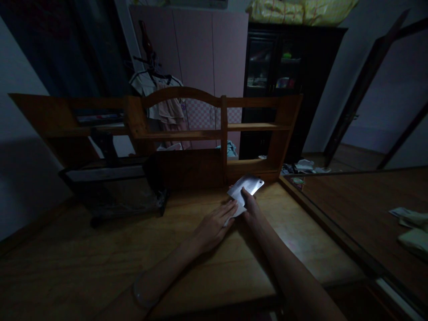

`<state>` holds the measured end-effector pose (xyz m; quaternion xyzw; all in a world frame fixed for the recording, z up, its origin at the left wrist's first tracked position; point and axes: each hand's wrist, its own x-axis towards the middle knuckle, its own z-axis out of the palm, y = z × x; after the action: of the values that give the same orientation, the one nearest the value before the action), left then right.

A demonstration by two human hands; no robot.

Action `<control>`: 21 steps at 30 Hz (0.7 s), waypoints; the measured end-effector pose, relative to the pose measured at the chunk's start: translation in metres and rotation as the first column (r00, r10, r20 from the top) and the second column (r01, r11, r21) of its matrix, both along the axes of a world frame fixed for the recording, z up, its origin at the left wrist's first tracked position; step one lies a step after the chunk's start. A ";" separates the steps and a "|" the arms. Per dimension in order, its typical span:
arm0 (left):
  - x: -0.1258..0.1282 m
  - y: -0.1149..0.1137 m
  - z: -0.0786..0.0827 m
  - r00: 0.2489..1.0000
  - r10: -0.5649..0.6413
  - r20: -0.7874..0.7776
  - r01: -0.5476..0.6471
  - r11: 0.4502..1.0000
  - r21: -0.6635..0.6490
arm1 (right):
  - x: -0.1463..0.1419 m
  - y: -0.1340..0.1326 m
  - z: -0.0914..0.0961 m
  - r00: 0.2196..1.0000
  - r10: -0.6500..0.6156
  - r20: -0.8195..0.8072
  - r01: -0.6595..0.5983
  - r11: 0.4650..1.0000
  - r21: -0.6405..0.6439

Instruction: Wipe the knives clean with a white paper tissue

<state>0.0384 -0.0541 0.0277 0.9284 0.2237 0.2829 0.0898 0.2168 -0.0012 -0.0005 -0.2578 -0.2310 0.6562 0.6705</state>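
A shiny cleaver [248, 183] with a small hole at its far corner is held above the wooden desk, its blade tilted. My right hand [252, 210] grips it, with the thumb lying on the blade's face. My left hand [211, 228] presses a piece of white tissue or cloth [239, 210] against the near part of the cleaver, fingers together. Both hands meet over the middle of the desk. The cleaver's handle is hidden by the hands and the white piece.
A wooden shelf unit [187, 134] runs along the desk's back. On the left of the desktop [187, 276] stands a dark-framed object [115, 189]. Right of the desk is a brown surface [361, 200] with crumpled fabric [414, 240]. The room is dim.
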 end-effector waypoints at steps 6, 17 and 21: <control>0.001 -0.001 0.003 0.998 0.038 -0.049 -0.035 0.998 0.056 | -0.004 -0.001 0.002 0.999 0.041 -0.013 -0.041 0.999 -0.019; -0.002 -0.001 0.004 0.996 0.090 -0.018 -0.088 0.990 0.114 | 0.002 -0.003 0.005 0.996 0.024 -0.091 -0.022 1.000 0.019; -0.002 -0.004 0.006 0.993 0.110 0.030 -0.111 0.993 0.041 | 0.004 -0.005 0.006 0.996 -0.036 -0.084 0.040 0.998 0.051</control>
<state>0.0360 -0.0580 0.0336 0.9122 0.2673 0.3052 0.0573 0.2211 -0.0059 0.0057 -0.2168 -0.2153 0.6472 0.6984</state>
